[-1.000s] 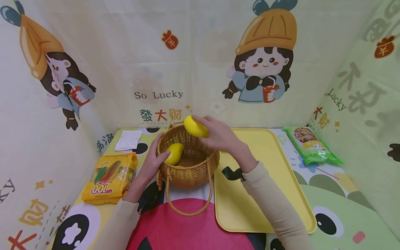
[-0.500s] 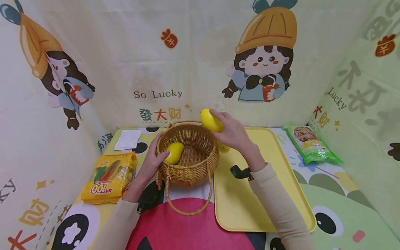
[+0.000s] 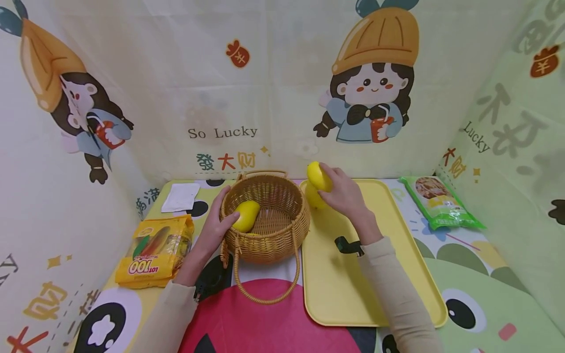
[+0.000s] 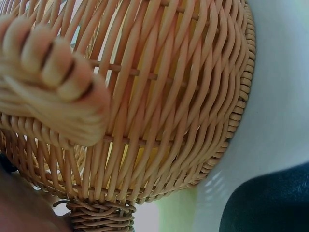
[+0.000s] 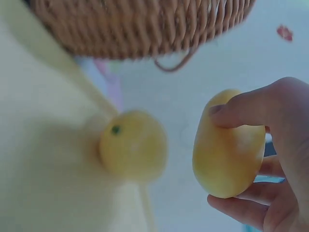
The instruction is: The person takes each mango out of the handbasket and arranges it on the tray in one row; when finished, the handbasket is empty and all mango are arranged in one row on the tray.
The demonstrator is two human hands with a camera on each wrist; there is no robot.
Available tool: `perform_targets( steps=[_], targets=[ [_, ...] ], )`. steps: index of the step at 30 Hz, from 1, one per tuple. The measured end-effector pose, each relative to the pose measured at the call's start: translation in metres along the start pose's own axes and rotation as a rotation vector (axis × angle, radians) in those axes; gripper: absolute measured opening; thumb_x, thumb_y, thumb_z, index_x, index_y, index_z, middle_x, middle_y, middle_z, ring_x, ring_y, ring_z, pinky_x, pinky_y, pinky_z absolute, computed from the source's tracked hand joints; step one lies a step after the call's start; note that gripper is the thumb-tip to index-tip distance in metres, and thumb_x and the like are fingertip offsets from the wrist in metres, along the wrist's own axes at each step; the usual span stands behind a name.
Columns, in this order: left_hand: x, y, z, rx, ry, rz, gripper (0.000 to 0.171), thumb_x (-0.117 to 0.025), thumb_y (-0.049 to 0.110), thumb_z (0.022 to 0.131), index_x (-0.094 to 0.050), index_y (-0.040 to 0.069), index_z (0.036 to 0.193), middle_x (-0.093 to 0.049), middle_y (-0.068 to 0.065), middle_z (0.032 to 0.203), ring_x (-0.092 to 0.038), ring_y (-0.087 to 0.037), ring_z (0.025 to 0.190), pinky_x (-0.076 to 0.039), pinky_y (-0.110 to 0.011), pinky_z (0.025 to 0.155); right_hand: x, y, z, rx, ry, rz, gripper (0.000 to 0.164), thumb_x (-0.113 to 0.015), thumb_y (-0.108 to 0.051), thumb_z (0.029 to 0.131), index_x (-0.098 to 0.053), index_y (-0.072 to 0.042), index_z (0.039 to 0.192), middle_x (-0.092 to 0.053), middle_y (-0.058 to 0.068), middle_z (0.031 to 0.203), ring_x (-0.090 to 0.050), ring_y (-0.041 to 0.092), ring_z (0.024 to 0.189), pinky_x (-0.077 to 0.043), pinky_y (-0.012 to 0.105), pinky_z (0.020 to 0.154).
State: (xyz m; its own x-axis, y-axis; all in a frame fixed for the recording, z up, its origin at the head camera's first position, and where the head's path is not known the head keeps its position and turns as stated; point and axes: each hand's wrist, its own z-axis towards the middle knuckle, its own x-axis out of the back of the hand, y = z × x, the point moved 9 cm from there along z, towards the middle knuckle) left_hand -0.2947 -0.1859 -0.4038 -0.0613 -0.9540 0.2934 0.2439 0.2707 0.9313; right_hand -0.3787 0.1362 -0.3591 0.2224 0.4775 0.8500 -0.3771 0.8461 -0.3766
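My left hand (image 3: 215, 221) grips the left rim of a wicker basket (image 3: 278, 249), its thumb over the edge beside a yellow mango (image 3: 247, 216) inside. More yellow shows low behind the basket's front rim. Over the far left corner of a yellow tray (image 3: 348, 294), my right hand (image 3: 346, 197) holds another mango (image 3: 319, 175) between thumb and fingers. A further mango (image 5: 137, 150) rests on the tray, just below the held one and close to the basket. In the left wrist view the basket's weave (image 4: 159, 96) fills most of the picture.
A yellow snack bag (image 3: 154, 255) and a white packet (image 3: 181, 197) lie left of the basket. Right of the tray is a green snack packet (image 3: 441, 203). The basket's handle (image 3: 267, 302) hangs toward the front. Printed cloth walls rise at the back and both sides.
My right hand has carried the mango from above the basket rightward to over the tray's far corner. The mango on the tray has come into view. My left hand stays on the basket.
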Motion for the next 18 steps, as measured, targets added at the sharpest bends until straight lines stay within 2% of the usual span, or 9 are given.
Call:
perform_targets(
  steps=[5,9,18],
  targets=[
    [-0.001,0.000,0.001,-0.001,-0.004,0.002,0.073,-0.055,0.030,0.098,-0.015,0.033,0.159,-0.012,0.002,0.166,-0.018,-0.028,0.152,-0.022,-0.061,0.120,-0.009,0.037,-0.005,-0.113,-0.007,0.009,0.075,-0.071,-0.032,0.087,-0.039,-0.020,0.153,-0.056,0.019,0.135,-0.061,0.040,0.109,-0.050,0.057,0.090],
    [0.000,0.000,0.001,-0.001,-0.003,-0.004,0.073,-0.055,0.030,0.098,-0.015,0.035,0.159,-0.012,0.002,0.166,-0.020,-0.029,0.151,-0.024,-0.060,0.120,-0.014,0.059,-0.009,-0.170,-0.011,0.027,0.075,-0.070,-0.033,0.087,-0.039,-0.018,0.153,-0.054,0.021,0.139,-0.058,0.043,0.114,-0.047,0.060,0.095],
    [-0.001,0.002,0.002,-0.008,0.006,-0.013,0.072,-0.054,0.027,0.097,-0.016,0.030,0.159,-0.013,-0.002,0.166,-0.022,-0.032,0.151,-0.027,-0.061,0.118,-0.025,0.088,-0.016,-0.230,-0.047,0.036,0.071,-0.066,-0.034,0.089,-0.040,-0.013,0.151,-0.053,0.024,0.140,-0.055,0.043,0.118,-0.044,0.061,0.098]
  ],
)
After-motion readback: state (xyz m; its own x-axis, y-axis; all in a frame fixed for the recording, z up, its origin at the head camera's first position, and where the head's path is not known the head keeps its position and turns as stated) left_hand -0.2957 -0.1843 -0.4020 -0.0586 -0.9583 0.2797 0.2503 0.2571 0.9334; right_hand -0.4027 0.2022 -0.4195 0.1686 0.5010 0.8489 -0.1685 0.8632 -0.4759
